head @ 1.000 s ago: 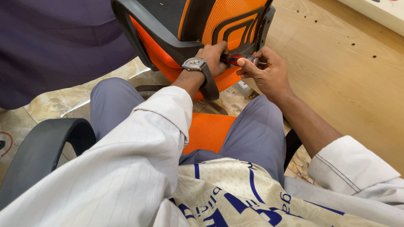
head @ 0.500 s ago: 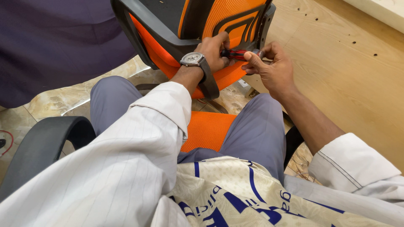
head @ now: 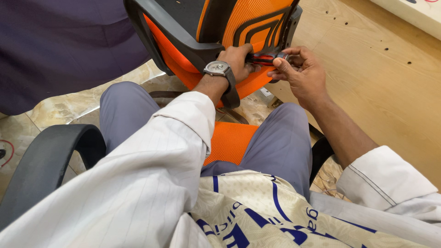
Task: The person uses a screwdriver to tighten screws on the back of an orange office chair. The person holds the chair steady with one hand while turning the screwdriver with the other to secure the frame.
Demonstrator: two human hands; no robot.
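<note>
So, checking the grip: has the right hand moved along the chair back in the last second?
Yes. The right hand has risen slightly against the orange chair back, fingertips now on the screwdriver.

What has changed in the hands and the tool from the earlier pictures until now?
Both hands moved up along the orange mesh chair back. The left hand and the right hand keep hold of the red-and-black tool handle. The person remains seated.
</note>
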